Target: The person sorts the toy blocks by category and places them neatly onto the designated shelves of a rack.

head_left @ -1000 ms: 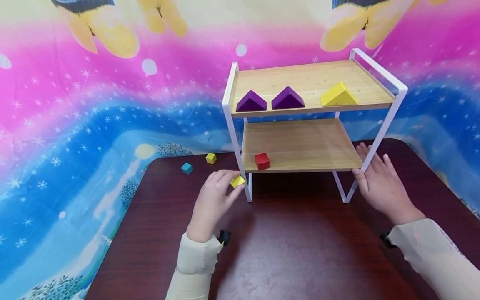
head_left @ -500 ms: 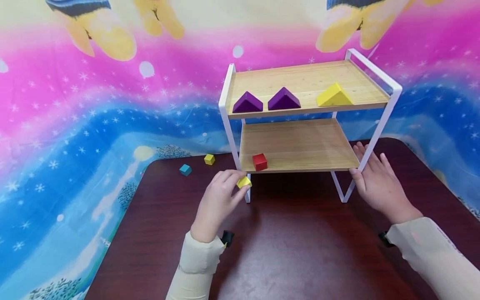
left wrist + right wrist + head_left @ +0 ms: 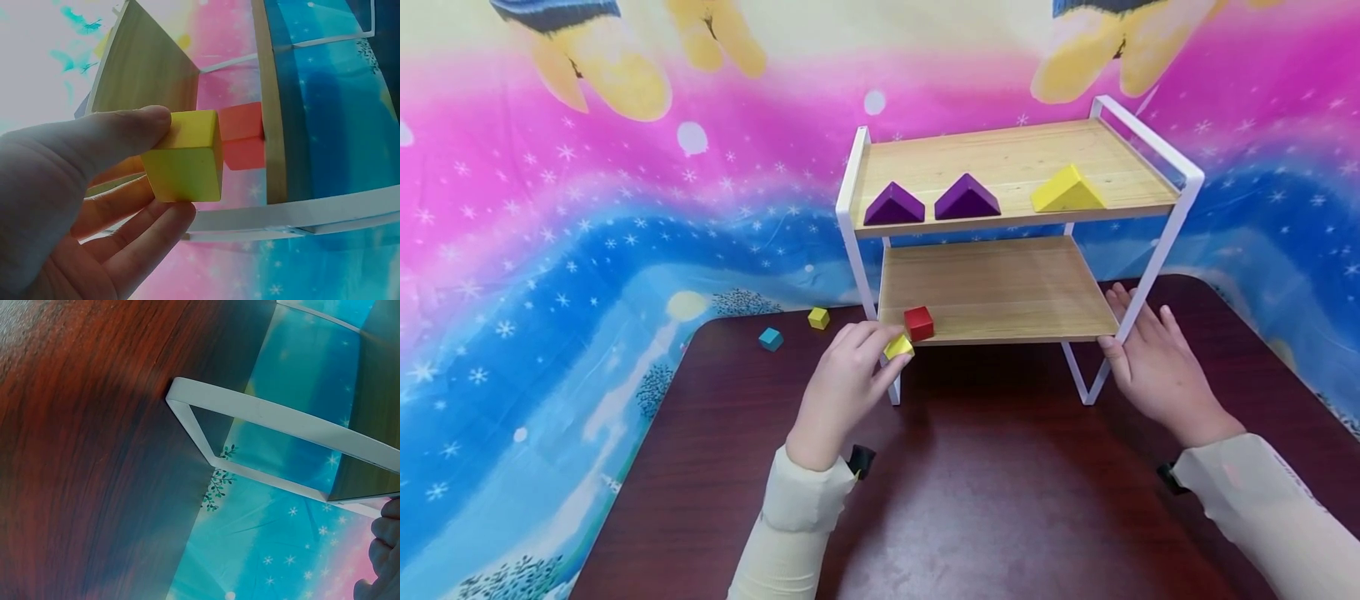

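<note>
My left hand (image 3: 844,382) pinches a yellow cube (image 3: 184,165) between thumb and fingers. The cube is at the front left of the two-tier shelf (image 3: 1015,325), close to the lower board's edge. Just beyond it, a red cube (image 3: 919,322) sits on that lower board, also visible in the left wrist view. My right hand (image 3: 1165,375) rests against the shelf's right white leg (image 3: 1150,287), fingers extended behind it and thumb at its front. Only some fingers of that hand appear at the right wrist view's edge.
Two purple triangular blocks (image 3: 894,205) and a yellow triangular block (image 3: 1068,190) stand along the top board's front. A blue cube (image 3: 771,339) and another yellow cube (image 3: 818,317) lie on the dark table (image 3: 985,500), left of the shelf. A patterned cloth (image 3: 587,233) hangs behind.
My left hand has moved right and slightly up with the yellow cube, from beside the left leg to near the red cube. My right hand stays at the right leg.
</note>
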